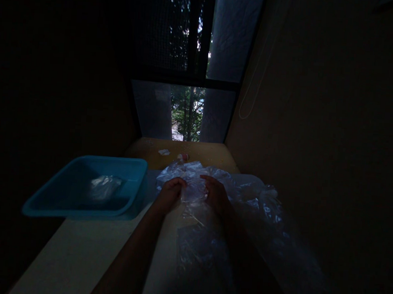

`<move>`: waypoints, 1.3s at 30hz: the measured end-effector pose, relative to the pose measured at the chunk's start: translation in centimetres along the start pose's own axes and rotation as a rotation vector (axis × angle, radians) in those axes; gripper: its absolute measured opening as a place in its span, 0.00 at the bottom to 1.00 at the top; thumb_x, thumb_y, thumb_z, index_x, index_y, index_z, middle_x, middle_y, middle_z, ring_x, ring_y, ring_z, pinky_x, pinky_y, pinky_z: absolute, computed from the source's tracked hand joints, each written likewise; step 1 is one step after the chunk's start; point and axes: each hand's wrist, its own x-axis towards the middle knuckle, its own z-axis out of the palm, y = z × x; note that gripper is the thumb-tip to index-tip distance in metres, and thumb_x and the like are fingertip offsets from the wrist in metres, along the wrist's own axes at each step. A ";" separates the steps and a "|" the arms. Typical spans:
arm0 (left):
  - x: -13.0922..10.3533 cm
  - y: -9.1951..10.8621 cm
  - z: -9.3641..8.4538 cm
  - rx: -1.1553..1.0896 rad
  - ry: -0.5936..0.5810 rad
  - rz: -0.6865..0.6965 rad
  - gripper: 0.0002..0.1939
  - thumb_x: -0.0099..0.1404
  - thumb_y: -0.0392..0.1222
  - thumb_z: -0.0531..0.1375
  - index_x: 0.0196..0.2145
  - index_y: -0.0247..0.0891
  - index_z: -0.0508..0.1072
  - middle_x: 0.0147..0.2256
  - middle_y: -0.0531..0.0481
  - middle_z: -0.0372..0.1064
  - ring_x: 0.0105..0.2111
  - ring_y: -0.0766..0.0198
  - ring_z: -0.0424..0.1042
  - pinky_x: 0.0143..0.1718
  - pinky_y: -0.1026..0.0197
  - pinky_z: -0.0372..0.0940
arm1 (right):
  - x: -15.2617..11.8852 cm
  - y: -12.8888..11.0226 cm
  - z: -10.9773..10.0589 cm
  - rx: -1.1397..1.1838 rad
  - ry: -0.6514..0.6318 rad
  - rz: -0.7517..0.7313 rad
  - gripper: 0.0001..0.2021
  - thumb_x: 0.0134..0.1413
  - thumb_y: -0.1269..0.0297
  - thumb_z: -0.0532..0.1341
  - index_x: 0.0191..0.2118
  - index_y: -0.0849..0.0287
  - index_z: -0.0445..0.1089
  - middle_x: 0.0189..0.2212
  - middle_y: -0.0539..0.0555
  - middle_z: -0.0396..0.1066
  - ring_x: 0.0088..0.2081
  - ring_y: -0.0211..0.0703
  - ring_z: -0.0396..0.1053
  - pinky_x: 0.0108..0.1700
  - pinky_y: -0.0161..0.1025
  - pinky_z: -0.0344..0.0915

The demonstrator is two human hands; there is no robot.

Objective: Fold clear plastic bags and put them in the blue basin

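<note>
Stretched between my two hands is a clear plastic bag (193,192), thin and wrinkled. My left hand (171,192) pinches its left edge between thumb and fingers. On the opposite side, my right hand (216,193) has its fingers curled on the bag's right edge, the index finger extended along the top. More crumpled clear bags (263,200) lie behind and to the right of my hands. Another flat clear bag (195,244) rests on the table between my forearms. Dim light blurs where one bag ends and another begins.
To the left, a blue plastic basin (136,196) stands on the pale table (86,251) with a crumpled clear bag (104,186) inside. Beyond the table, a yellowish ledge (209,154) carries a white scrap (164,152) and a small pinkish object (183,157) below the window. A dark wall rises at right.
</note>
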 end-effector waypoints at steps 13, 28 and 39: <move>-0.4 1.0 0.7 -0.242 -0.016 -0.059 0.13 0.44 0.37 0.58 0.31 0.39 0.65 0.18 0.59 0.60 0.17 0.72 0.59 0.19 0.69 0.52 | 0.3 1.0 -0.1 -0.106 -0.012 -0.038 0.21 0.33 0.63 0.61 0.41 0.60 0.65 0.17 0.43 0.54 0.19 0.30 0.51 0.21 0.30 0.49; -0.2 0.2 0.1 0.013 -0.119 -0.043 0.10 0.48 0.45 0.60 0.23 0.34 0.67 0.19 0.55 0.63 0.20 0.70 0.62 0.23 0.67 0.56 | 0.0 0.3 0.1 -0.097 0.080 -0.064 0.14 0.37 0.59 0.59 0.32 0.60 0.70 0.22 0.51 0.67 0.25 0.37 0.61 0.25 0.33 0.57; -0.6 0.3 0.2 0.050 -0.224 -0.096 0.11 0.46 0.45 0.60 0.21 0.32 0.69 0.17 0.53 0.64 0.17 0.70 0.61 0.21 0.67 0.54 | 0.0 0.1 0.4 -0.244 -0.032 -0.135 0.09 0.39 0.61 0.58 0.25 0.62 0.71 0.23 0.51 0.69 0.28 0.38 0.64 0.31 0.34 0.60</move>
